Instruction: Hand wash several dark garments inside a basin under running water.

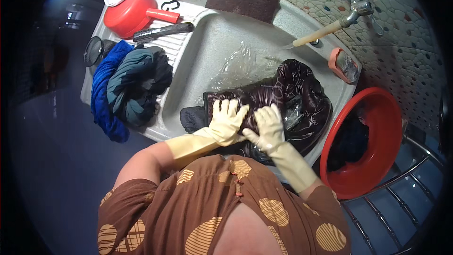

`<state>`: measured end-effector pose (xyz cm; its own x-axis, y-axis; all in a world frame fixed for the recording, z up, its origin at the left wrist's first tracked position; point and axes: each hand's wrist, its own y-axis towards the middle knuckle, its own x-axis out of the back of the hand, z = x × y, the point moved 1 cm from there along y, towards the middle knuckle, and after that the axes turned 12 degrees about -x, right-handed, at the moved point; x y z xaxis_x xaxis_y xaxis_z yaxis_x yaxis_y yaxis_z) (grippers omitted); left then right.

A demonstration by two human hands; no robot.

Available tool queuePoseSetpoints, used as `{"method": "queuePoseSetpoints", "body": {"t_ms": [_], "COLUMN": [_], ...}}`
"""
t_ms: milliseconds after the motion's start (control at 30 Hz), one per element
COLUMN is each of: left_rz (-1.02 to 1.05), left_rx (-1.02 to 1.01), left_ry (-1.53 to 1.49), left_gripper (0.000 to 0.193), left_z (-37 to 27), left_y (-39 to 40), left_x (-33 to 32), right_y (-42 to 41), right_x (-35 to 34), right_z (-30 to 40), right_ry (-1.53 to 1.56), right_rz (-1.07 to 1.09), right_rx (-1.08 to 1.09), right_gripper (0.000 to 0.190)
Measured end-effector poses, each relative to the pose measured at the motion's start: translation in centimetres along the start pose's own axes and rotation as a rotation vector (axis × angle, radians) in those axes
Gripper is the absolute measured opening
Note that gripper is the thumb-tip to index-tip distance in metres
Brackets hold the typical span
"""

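Note:
Both of my hands wear pale yellow rubber gloves. My left hand (pixel 228 122) lies palm down with fingers spread on a wet, shiny dark garment (pixel 300 78), which bears writing. Just to its right, my right hand (pixel 268 127) also rests on that garment, thumb apart from the fingers. The garment is bunched along the near side of a grey speckled sink (pixel 198 53). At its left end a rolled dark grey cloth (pixel 192 119) sticks out. Water runs from a hose (pixel 316 33) on the tap (pixel 362 7) into the basin, behind the garment.
Twisted blue cloth (pixel 110 92) and grey-green cloth (pixel 131 78) lie on the left drainboard. Beyond them are a black-bristled brush (pixel 162 31) and a red dipper (pixel 127 16). A brown scouring pad (pixel 242 1) lies on the back rim. Right: soap dish (pixel 338 63), red basin (pixel 384 148) holding dark cloth.

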<state>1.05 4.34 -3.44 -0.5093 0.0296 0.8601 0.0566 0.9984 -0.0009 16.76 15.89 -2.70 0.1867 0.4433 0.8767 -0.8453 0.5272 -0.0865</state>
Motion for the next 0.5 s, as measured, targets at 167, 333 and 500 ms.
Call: {"method": "queuePoseSetpoints", "body": {"t_ms": [167, 333, 500], "left_rz": [-0.065, 0.231, 0.357], "left_rx": [-0.03, 0.033, 0.095], "left_ry": [0.096, -0.155, -0.51], "left_gripper": [0.048, 0.047, 0.037], "left_z": [4.8, 9.2, 12.9], "left_y": [-1.6, 0.9, 4.5], "left_x": [-9.3, -7.6, -4.0], "right_y": [-0.2, 4.0, 11.2], "right_x": [-6.7, -8.5, -9.8], "right_z": [0.8, 0.6, -0.5], "right_ry": [-0.052, 0.023, -0.088], "right_rz": [-0.161, -0.053, 0.182], "right_rx": [-0.142, -0.195, -0.258], "right_gripper": [0.045, 0.028, 0.036]}}
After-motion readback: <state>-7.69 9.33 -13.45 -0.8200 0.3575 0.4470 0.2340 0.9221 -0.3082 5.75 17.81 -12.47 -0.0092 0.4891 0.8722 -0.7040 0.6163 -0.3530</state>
